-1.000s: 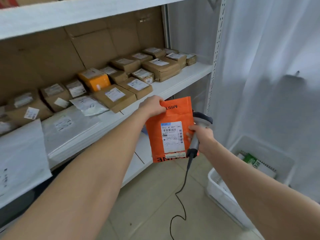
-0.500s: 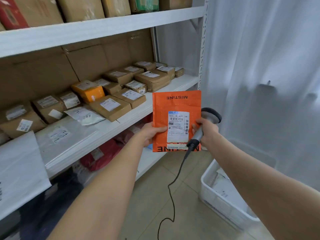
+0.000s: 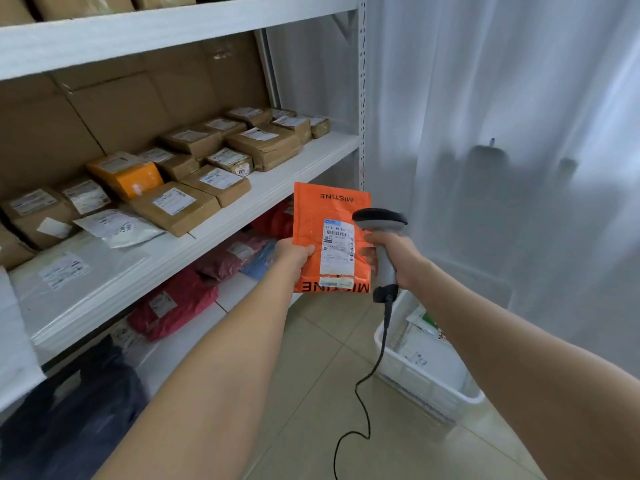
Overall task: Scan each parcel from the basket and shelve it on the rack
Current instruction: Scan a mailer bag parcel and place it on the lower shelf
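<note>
My left hand grips the left edge of an orange parcel with a white shipping label, held upright in front of the rack. Beside the parcel's right edge, my right hand is closed around a grey corded barcode scanner, whose head sits level with the label. The white basket stands on the floor below my right forearm, with several parcels inside.
The middle shelf carries several brown boxes, an orange box and flat white mailers. Red and blue bags lie on the lower shelf, dark bags at the lower left. A white curtain hangs on the right.
My left hand has shifted from the parcel's top edge to its left side. The scanner has come up in front of the label's right edge. My view has tilted upward.
</note>
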Tool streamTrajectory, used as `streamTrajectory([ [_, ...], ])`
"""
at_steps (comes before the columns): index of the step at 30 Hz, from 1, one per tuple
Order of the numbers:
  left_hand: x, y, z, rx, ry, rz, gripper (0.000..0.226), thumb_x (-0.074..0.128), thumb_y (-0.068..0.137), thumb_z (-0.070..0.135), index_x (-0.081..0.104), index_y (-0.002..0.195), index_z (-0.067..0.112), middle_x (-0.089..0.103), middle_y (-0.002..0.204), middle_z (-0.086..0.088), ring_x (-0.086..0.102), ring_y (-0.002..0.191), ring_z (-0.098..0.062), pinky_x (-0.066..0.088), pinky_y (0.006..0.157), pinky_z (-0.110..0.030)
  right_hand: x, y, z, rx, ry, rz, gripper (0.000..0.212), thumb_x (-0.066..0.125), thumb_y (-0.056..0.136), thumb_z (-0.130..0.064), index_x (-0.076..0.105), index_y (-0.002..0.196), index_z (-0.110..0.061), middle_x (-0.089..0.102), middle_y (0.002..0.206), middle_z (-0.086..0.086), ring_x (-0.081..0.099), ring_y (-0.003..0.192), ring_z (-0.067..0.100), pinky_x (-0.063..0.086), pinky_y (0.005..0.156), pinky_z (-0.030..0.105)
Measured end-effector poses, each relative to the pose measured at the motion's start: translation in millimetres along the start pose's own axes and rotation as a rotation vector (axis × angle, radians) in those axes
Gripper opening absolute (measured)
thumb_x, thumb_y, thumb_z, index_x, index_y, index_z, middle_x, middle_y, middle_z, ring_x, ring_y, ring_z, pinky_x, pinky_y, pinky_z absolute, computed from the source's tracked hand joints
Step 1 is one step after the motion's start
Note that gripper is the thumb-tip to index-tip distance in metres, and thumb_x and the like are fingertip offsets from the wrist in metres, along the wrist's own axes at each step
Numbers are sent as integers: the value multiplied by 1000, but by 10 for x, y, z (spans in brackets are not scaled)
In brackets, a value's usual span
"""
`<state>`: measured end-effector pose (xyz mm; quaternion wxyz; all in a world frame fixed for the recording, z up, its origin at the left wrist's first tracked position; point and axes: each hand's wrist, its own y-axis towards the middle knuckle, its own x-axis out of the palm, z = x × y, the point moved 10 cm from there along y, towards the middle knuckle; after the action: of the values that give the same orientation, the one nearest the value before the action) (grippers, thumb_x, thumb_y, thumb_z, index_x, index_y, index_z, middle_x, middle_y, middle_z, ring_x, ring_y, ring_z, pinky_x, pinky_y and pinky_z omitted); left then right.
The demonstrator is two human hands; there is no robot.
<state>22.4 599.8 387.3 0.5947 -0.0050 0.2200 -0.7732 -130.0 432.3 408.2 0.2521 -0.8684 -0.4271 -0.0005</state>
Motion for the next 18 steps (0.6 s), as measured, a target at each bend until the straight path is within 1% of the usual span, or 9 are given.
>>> streamTrajectory([
  [2, 74, -11, -25, -14, -8, 30, 27, 67, 87, 7, 65, 114, 3, 68, 109, -12, 65, 99, -31, 53, 88, -41, -1, -26, 25, 1, -74, -36, 16, 63, 88, -10, 59, 101, -2, 64, 72, 13, 56, 48, 18, 46, 47, 26],
  [4, 142, -5, -61, -40, -16, 43, 27, 66, 88, 8, 64, 115, 4, 67, 111, -12, 65, 101, -31, 53, 88, -40, -20, -45, 39, -1, -104, -56, 13, 61, 90, -11, 59, 101, -4, 64, 71, 13, 56, 46, 16, 46, 45, 24],
  [9, 248, 20, -133, -81, -38, 50, 27, 66, 88, 7, 63, 114, 2, 67, 114, -15, 64, 102, -31, 52, 90, -42, -95, -16, 28, 9, -161, -59, 19, 60, 89, -13, 59, 105, -3, 65, 67, 11, 56, 48, 17, 47, 48, 25],
  [11, 268, 28, -148, -94, -59, 51, 27, 65, 88, 6, 63, 114, 2, 67, 114, -14, 64, 102, -31, 53, 89, -43, -114, -13, 17, 18, -196, -61, 19, 60, 88, -14, 60, 103, -3, 65, 66, 10, 56, 49, 17, 48, 49, 26],
  [15, 278, 42, -159, -120, -89, 55, 25, 65, 88, 5, 63, 113, 3, 67, 112, -13, 65, 100, -31, 54, 86, -44, -128, -29, -4, 24, -221, -68, 9, 58, 89, -13, 56, 93, -6, 58, 57, 8, 52, 41, 15, 45, 43, 22],
  [18, 282, 48, -172, -133, -86, 48, 25, 66, 88, 7, 63, 112, 3, 67, 111, -13, 65, 95, -30, 54, 83, -43, -115, -44, -29, 24, -226, -80, 8, 57, 88, -12, 55, 94, -6, 56, 55, 7, 51, 41, 15, 45, 43, 23],
])
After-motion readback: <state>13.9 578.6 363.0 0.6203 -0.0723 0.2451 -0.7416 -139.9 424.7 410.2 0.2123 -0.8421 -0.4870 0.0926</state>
